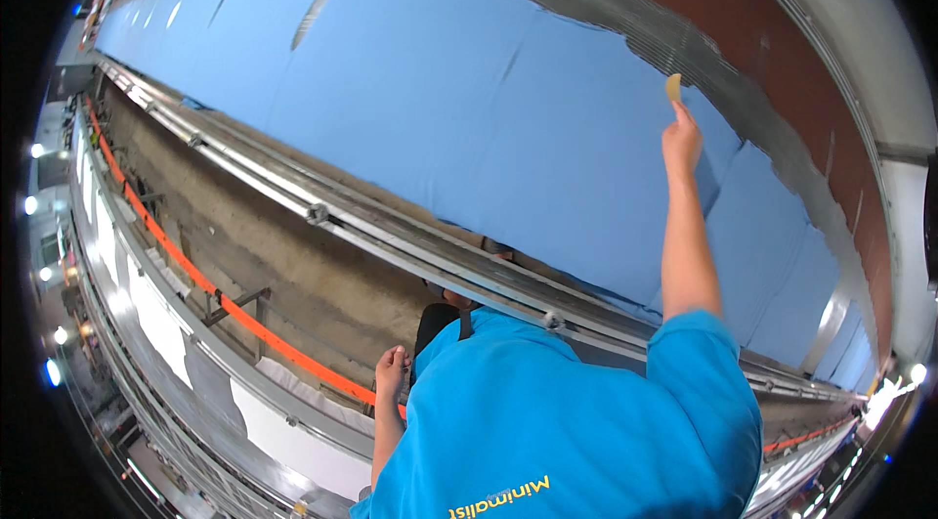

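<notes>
My right hand [682, 140] reaches far out over a long table, its fingers closed on a small, curved, yellowish scraper-like piece [673, 87]. The piece is at the far edge of a wide blue cloth [410, 99], which lies spread along the table with a few creases. Down at my left side, beside my body and away from the table, my left hand [392, 374] hangs with its fingers curled in. Whether anything is inside those fingers is hidden.
A metal rail [318, 214] runs along the table's near edge. Beyond the cloth lie a grey strip [586, 1] and a reddish-brown band [772, 60]. Behind me, an orange bar [264, 331] borders the walkway [254, 226], with another long table carrying white material [156, 314].
</notes>
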`<action>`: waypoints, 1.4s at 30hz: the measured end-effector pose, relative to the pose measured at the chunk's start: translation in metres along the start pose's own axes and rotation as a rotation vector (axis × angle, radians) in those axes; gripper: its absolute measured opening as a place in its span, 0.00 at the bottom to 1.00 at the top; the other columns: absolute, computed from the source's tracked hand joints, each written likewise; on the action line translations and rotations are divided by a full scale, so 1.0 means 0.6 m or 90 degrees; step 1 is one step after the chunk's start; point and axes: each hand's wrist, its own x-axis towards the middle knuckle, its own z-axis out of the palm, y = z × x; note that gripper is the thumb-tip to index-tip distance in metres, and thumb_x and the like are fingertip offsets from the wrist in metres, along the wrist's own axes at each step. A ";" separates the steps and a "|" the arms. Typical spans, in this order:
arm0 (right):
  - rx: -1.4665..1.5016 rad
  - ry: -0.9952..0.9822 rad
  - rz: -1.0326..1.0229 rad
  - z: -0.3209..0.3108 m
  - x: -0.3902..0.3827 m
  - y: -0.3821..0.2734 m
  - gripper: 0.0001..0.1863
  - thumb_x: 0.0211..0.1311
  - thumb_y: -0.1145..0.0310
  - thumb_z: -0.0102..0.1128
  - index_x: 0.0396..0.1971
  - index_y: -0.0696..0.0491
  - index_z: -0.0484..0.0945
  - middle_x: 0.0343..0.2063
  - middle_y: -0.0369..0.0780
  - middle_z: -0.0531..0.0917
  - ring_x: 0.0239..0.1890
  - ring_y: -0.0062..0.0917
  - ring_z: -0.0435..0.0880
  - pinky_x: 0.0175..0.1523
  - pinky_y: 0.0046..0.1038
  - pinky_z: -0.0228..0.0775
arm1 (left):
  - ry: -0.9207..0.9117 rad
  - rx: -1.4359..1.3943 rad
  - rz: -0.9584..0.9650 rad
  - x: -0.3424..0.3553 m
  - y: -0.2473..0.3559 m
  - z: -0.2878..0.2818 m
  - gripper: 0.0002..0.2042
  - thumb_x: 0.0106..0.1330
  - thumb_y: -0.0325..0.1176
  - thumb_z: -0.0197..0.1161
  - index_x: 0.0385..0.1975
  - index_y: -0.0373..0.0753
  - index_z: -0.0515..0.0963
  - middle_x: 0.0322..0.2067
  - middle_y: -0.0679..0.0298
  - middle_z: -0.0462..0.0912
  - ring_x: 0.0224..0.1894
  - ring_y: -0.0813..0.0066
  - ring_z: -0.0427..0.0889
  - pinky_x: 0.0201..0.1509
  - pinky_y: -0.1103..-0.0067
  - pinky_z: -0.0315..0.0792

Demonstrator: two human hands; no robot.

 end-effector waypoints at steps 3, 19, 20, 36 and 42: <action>0.093 -0.004 -0.052 -0.001 -0.030 -0.125 0.22 0.55 0.84 0.47 0.49 0.57 0.80 0.50 0.48 0.82 0.53 0.41 0.81 0.57 0.37 0.75 | 0.072 -0.083 -0.008 -0.004 -0.021 -0.035 0.16 0.73 0.43 0.58 0.47 0.36 0.79 0.31 0.70 0.81 0.31 0.85 0.76 0.34 0.83 0.71; 0.141 -0.153 -0.216 0.200 -0.173 -0.582 0.22 0.54 0.86 0.50 0.48 0.56 0.81 0.52 0.44 0.82 0.58 0.37 0.78 0.60 0.35 0.73 | 0.085 0.051 0.109 0.170 -0.040 -0.278 0.19 0.71 0.45 0.58 0.43 0.32 0.81 0.29 0.68 0.82 0.29 0.80 0.76 0.34 0.80 0.71; 0.146 -0.153 -0.215 0.193 -0.200 -0.607 0.22 0.54 0.86 0.50 0.49 0.55 0.81 0.53 0.44 0.81 0.58 0.37 0.78 0.60 0.35 0.73 | 0.085 0.050 0.166 0.197 -0.069 -0.314 0.19 0.71 0.45 0.59 0.44 0.32 0.81 0.29 0.67 0.82 0.29 0.80 0.76 0.33 0.80 0.71; 0.112 -0.136 -0.047 0.216 -0.374 -0.759 0.26 0.52 0.88 0.49 0.51 0.55 0.80 0.54 0.45 0.80 0.60 0.39 0.77 0.61 0.36 0.72 | 0.117 -0.075 -0.018 0.374 0.260 -0.662 0.17 0.71 0.47 0.57 0.46 0.40 0.77 0.35 0.66 0.82 0.33 0.78 0.81 0.35 0.78 0.74; -0.008 -0.169 0.033 0.207 -0.409 -0.699 0.24 0.54 0.88 0.48 0.51 0.56 0.80 0.53 0.47 0.81 0.58 0.39 0.78 0.60 0.36 0.73 | -0.005 0.044 0.008 0.345 0.314 -0.581 0.17 0.70 0.46 0.59 0.43 0.36 0.78 0.34 0.63 0.83 0.35 0.73 0.82 0.39 0.76 0.75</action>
